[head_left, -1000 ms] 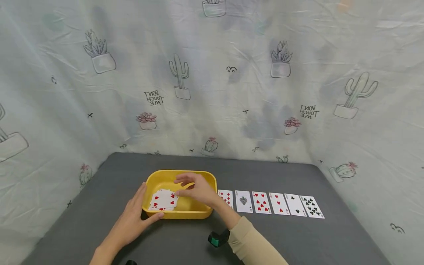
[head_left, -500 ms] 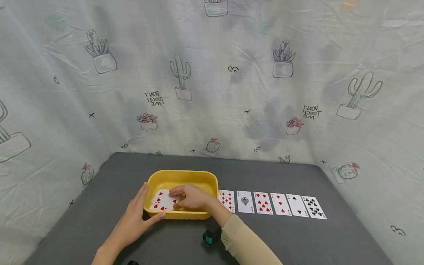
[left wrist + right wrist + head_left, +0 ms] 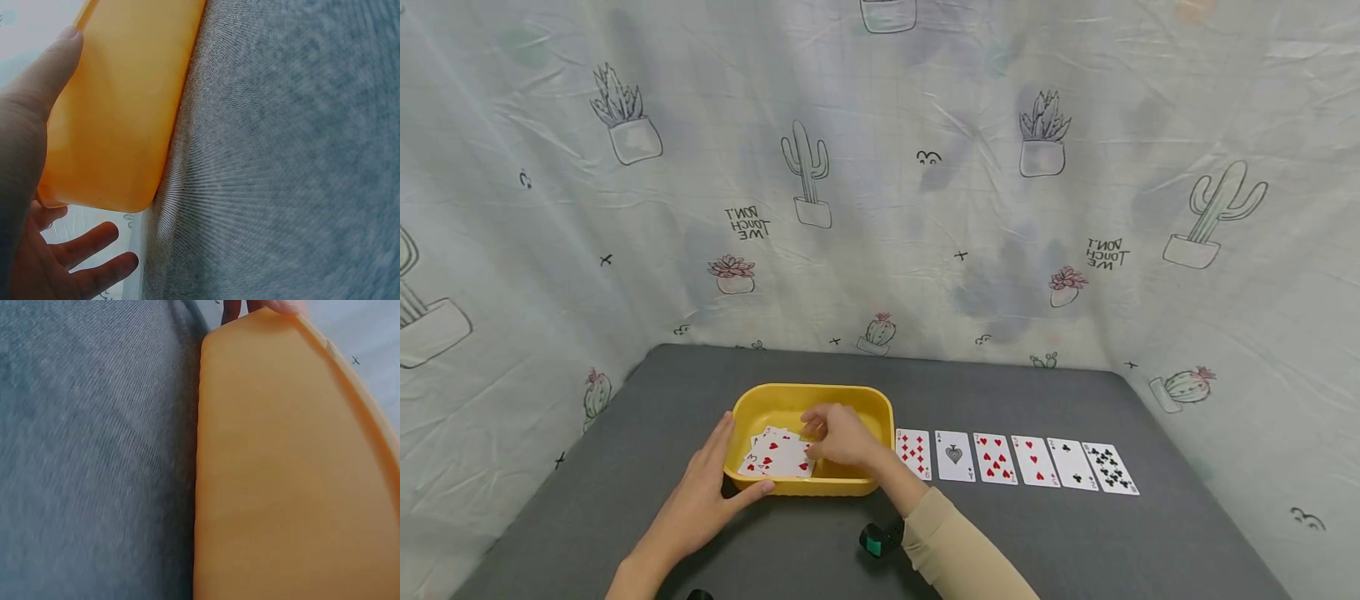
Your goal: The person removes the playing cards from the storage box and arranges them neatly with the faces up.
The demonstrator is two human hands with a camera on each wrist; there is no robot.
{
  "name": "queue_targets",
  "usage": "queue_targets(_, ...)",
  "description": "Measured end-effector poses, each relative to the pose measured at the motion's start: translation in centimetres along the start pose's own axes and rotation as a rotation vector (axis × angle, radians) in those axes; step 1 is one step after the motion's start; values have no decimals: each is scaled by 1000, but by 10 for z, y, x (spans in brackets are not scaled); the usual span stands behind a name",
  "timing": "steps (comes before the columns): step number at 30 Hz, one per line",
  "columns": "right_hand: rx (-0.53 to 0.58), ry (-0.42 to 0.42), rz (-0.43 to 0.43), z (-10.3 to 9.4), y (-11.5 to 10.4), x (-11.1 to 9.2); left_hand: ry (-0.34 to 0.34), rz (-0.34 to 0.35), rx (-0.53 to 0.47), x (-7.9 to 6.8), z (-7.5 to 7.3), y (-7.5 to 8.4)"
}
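A yellow plastic tray (image 3: 820, 489) sits on the dark grey table. At its left front corner my left hand (image 3: 696, 492) holds it, the thumb along the front wall and the fingers at the left side. That thumb (image 3: 53, 62) lies against the tray wall in the left wrist view, with two fingers spread past the corner. Inside the tray's left half, several playing cards (image 3: 782, 458) lie face up in a loose spread with hearts showing. My right hand (image 3: 844, 435) reaches in from the right, thumb right at the top card's right edge and fingers raised apart from the thumb.
Right of the tray runs a row of face-up cards: a nine of diamonds (image 3: 914, 454), an ace of spades (image 3: 955, 456), then hearts and clubs ending with a clubs card (image 3: 1111, 468). A patterned curtain (image 3: 880, 208) encloses the table. The right wrist view is mostly tray wall.
My right hand went down onto the cards, then drew back slightly right and up. The cards have spread out, the top one shifted right. My left hand stays on the tray.
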State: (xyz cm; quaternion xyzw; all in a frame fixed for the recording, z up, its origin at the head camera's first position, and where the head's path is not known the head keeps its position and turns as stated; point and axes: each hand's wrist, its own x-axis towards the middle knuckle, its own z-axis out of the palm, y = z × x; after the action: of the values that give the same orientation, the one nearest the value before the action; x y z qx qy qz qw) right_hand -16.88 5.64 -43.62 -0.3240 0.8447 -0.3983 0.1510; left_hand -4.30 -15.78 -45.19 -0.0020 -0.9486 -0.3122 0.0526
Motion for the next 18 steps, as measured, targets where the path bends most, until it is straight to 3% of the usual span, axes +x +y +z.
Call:
queue_targets(3, -94, -26, -10, 0, 1, 0, -2, 0, 1, 0, 0, -1)
queue_targets(6, -81, -47, -15, 1, 2, 0, -2, 1, -4, 0, 0, -2)
queue_targets(12, 45, -23, 24, -2, 3, -1, 4, 8, -4, 0, 0, -2)
queue_targets(18, 253, -77, 80, -6, 9, -1, 12, 18, -7, 0, 0, -2)
